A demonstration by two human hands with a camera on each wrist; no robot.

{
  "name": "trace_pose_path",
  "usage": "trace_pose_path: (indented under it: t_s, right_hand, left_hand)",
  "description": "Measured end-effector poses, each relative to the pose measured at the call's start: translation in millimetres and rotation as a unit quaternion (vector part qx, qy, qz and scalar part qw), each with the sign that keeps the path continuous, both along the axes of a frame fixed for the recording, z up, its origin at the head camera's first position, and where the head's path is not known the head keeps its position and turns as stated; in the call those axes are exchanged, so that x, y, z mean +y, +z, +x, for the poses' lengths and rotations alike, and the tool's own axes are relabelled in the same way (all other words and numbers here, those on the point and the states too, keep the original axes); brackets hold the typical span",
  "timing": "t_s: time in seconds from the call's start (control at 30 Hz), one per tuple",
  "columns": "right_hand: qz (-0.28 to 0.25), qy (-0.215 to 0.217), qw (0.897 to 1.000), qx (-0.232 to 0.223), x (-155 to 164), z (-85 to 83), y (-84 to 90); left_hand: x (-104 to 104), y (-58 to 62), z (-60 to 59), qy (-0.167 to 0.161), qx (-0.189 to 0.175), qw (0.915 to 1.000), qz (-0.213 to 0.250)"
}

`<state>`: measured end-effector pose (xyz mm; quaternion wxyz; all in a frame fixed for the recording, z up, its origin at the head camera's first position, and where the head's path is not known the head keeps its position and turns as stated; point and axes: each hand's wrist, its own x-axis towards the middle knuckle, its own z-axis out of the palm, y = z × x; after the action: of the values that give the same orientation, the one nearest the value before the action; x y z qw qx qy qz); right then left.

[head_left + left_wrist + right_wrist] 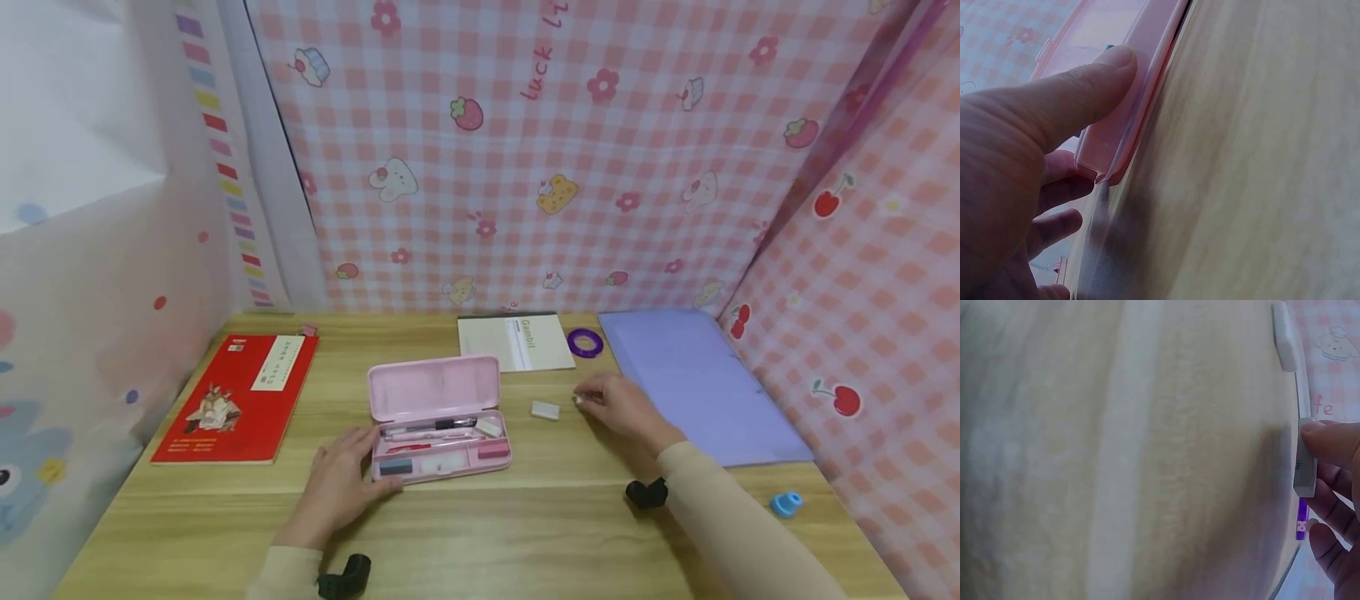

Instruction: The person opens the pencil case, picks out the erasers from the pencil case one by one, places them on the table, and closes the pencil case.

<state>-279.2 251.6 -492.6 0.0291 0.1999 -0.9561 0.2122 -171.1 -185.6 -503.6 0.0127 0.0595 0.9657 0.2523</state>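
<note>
A pink pencil case (435, 390) lies with its lid raised, holding pens (435, 429), a white eraser (489, 427), a pink block (492, 450) and a grey-blue block (396, 467). My left hand (341, 479) grips the case's left end, thumb along the front edge and fingers at the side, as the left wrist view also shows. Between thumb and fingers, my right hand (618, 408) pinches a small whitish eraser (1305, 459) just above the table. To its left another white eraser (545, 410) rests on the wood.
Behind the case lies a Gambit notebook (510, 343), beside a purple tape ring (586, 342). A red book (240, 400) is on the left; a lavender folder (697, 383) lies on the right, partly under my right arm. A small blue object (786, 504) stands near the right edge.
</note>
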Motion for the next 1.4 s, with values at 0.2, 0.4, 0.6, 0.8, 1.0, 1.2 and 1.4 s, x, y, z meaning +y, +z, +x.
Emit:
trace_pose_path:
  t_s: [0.2, 0.4, 0.6, 0.8, 1.0, 1.2, 1.4]
  right_hand:
    - [0.014, 0.008, 1.0, 0.001, -1, -1.2, -6.0]
    - [0.007, 0.005, 1.0, -0.004, -4, -0.2, -6.0]
    - [-0.009, 0.003, 1.0, -0.013, -2, 0.8, -6.0]
    - [-0.025, -0.005, 1.0, -0.017, 0, 0.0, -6.8]
    - [-0.024, -0.007, 1.0, -0.018, 0, -1.2, -7.5]
    - [-0.024, -0.007, 0.999, -0.019, -1, -1.4, -7.6]
    - [-0.033, -0.017, 0.999, -0.002, -19, 8.2, 3.2]
  left_hand:
    - [2, -1.8, -0.3, 0.001, 0.004, 1.0, -0.002]
    - [3, -1.2, 0.3, 0.002, 0.003, 1.0, 0.001]
    - [2, -0.2, -0.2, 0.002, 0.004, 1.0, -0.003]
    - [2, 1.2, 0.3, 0.001, 0.008, 1.0, -0.001]
    - [2, 2.3, 0.6, 0.003, 0.004, 1.0, 0.002]
    - [1, 1.2, 0.8, 0.002, 0.009, 1.0, 0.0]
    - [0, 0.8, 1.2, 0.002, 0.008, 1.0, 0.0]
